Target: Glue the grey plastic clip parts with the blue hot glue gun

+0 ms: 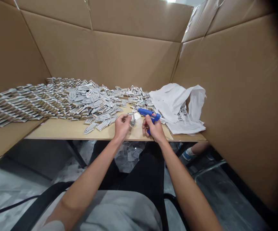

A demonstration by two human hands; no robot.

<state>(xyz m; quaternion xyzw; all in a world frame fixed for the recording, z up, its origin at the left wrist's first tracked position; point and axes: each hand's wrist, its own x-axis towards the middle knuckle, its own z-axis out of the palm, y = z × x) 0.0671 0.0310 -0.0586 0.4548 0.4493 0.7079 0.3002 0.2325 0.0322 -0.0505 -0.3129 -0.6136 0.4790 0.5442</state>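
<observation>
My left hand [122, 127] pinches a small flat grey piece [132, 120] with a looped outline, held just above the front of the table. Wrapped round the handle of a blue utility tool shaped like a small pistol [148, 113], my right hand [154, 127] sits a little to the right. The tool's narrow end points left, toward the grey piece, and a gap separates them. A small white slip [137, 116] lies between the two hands. Left of my left hand is a loose heap of similar grey pieces [97, 102].
Stacked rows of grey pieces [25, 102] fill the table's left side. Crumpled white paper [170, 99] covers more pieces at the right. Tall cardboard walls [134, 61] enclose the table [61, 130]. Below at right, another person's shoe [187, 155] shows.
</observation>
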